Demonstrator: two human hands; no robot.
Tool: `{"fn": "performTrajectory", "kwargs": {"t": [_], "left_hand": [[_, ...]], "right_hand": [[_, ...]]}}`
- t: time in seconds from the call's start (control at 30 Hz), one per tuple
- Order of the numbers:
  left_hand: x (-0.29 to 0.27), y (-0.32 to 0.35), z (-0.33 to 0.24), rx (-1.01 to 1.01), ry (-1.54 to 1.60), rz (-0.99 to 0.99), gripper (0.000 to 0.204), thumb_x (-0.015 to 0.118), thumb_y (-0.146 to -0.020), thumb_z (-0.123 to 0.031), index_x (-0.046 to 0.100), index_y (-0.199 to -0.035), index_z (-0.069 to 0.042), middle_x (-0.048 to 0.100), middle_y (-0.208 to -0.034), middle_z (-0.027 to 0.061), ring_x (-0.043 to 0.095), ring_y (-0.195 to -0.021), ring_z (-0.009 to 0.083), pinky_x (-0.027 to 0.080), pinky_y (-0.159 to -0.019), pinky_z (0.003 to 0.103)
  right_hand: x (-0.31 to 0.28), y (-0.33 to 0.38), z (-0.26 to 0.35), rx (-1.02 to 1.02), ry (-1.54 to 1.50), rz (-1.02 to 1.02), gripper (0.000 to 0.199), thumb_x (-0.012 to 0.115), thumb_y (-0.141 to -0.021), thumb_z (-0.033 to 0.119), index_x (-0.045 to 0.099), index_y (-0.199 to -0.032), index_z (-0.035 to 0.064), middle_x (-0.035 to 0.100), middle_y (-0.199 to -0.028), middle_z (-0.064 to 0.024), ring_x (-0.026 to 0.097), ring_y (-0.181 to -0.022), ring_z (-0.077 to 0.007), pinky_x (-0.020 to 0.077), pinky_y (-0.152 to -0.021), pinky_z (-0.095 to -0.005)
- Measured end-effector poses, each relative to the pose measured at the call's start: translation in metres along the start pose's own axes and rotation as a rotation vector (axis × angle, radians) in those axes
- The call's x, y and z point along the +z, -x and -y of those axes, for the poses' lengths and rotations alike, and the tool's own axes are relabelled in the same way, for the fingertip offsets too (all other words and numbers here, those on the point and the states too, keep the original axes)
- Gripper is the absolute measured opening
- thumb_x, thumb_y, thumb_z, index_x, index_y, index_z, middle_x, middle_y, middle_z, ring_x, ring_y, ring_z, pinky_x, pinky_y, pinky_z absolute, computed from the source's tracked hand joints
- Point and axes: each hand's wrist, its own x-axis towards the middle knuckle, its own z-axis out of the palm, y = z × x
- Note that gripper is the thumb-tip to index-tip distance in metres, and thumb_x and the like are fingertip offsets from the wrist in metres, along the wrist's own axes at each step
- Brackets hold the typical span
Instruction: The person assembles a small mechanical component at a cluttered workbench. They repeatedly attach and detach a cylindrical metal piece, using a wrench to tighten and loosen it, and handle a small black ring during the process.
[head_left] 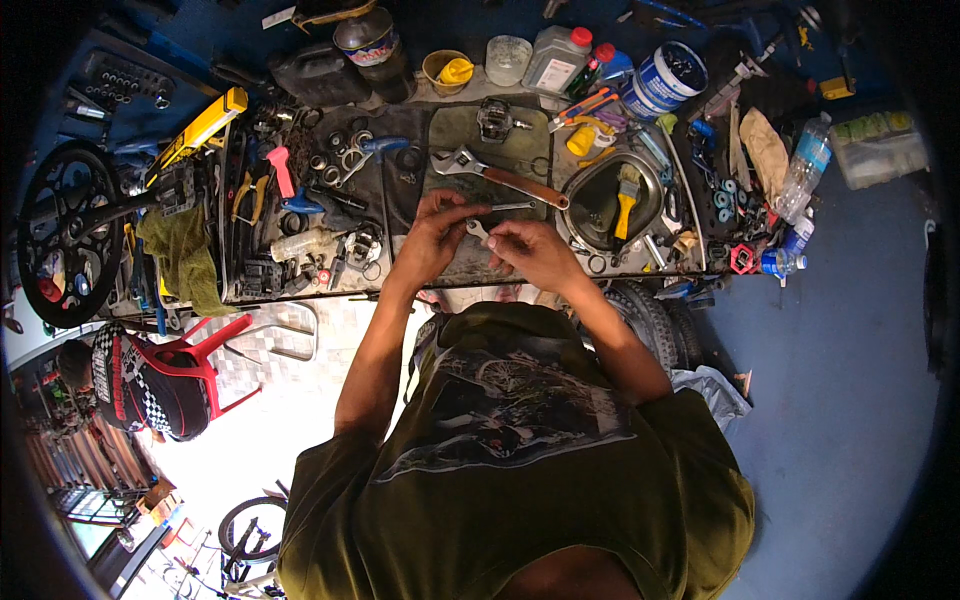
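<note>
Both my hands are close together over the front edge of the workbench. My right hand (537, 254) pinches a small silver spanner (477, 229), whose open jaw points toward my left hand. My left hand (432, 240) is closed, fingertips together; what lies in them is hidden. A slim metal tool (518, 206) shows just beyond the left fingertips; I cannot tell whether it is held or lies on the bench. Behind my hands lies an adjustable wrench (500, 178) with a brown handle. A bicycle pedal (494, 120) rests farther back on a dark mat.
A metal tray (588, 208) with a yellow-handled brush (627, 200) is at the right. Pliers (249, 197), a pedal (362, 245) and a green rag (183, 260) lie left. Bottles and a white-blue tub (655, 88) line the back. A seated person (150, 385) is at the lower left.
</note>
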Motion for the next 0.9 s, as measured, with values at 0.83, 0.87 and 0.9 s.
{"fn": "performTrajectory", "kwargs": {"t": [0.83,0.87,0.9], "left_hand": [[0.046,0.042,-0.001,-0.508,0.678,-0.330,0.036,0.058,-0.094,-0.001,0.062,-0.129,0.000,0.067,-0.083,-0.0008,0.053,-0.067,0.0025,0.042,-0.058,0.020],[0.045,0.041,-0.001,-0.499,0.672,-0.326,0.036,0.058,-0.094,-0.001,0.062,-0.129,0.000,0.068,-0.085,0.0001,0.053,-0.067,0.0026,0.043,-0.058,0.020],[0.044,0.041,-0.002,-0.524,0.719,-0.307,0.035,0.057,-0.094,0.000,0.062,-0.129,0.000,0.070,-0.087,0.0014,0.053,-0.066,0.0027,0.044,-0.058,0.020]], "right_hand": [[0.023,-0.006,-0.005,-0.022,0.257,0.020,0.026,0.063,-0.094,0.028,0.065,-0.105,0.0040,0.069,-0.078,-0.0111,0.068,-0.067,-0.0240,0.0526,-0.063,-0.0380],[0.013,-0.007,0.005,-0.002,0.336,0.038,0.028,0.062,-0.097,0.031,0.065,-0.100,0.0039,0.068,-0.072,-0.0080,0.067,-0.059,-0.0209,0.0523,-0.057,-0.0367],[0.004,-0.014,0.015,-0.068,0.483,-0.098,0.024,0.064,-0.095,0.028,0.065,-0.102,0.0047,0.068,-0.076,-0.0097,0.067,-0.067,-0.0259,0.0518,-0.063,-0.0393]]}}
